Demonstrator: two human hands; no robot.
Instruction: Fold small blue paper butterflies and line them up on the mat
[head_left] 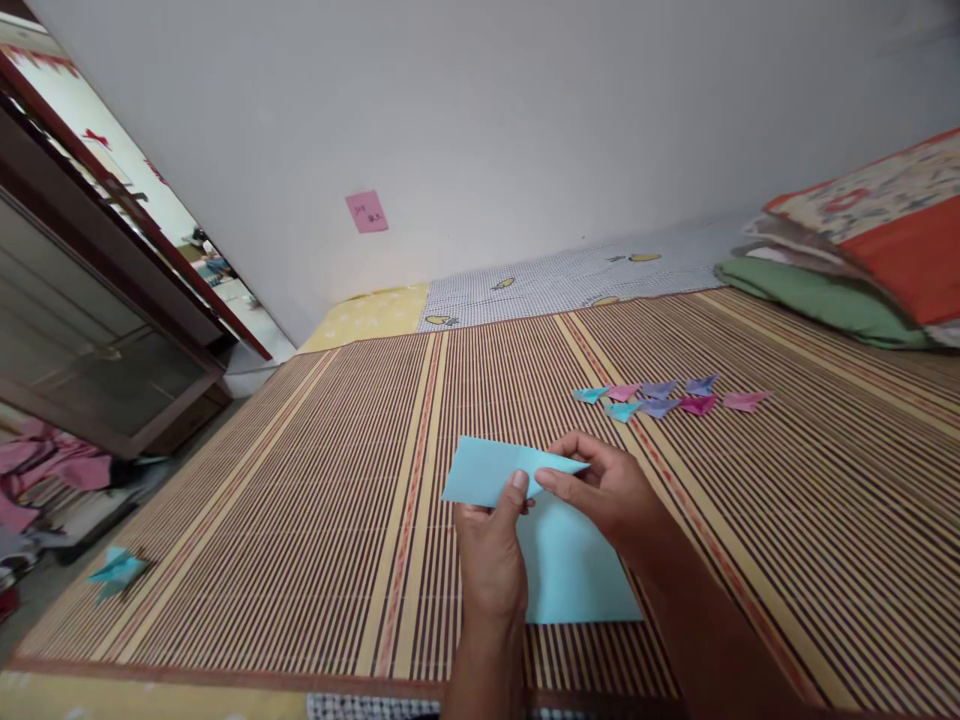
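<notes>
Between my hands is a light blue sheet of paper (487,470), folded lengthwise, with a pointed corner at its right end. My left hand (495,550) grips it from below, thumb on top near the middle. With fingers and thumb closed on the right end, my right hand (600,480) pinches the pointed part. Under my hands, a flat light blue sheet (577,570) lies on the striped mat (322,520). Beyond my right hand, several small folded paper figures (660,408) in blue, pink and purple are set out in two rows.
At the mat's left edge sits a blue folded paper figure (118,572). Folded bedding (832,300) is piled at the far right. A pink note (367,212) is stuck on the white wall (525,120). A door (90,330) stands at the left, with pink cloth (52,470) below.
</notes>
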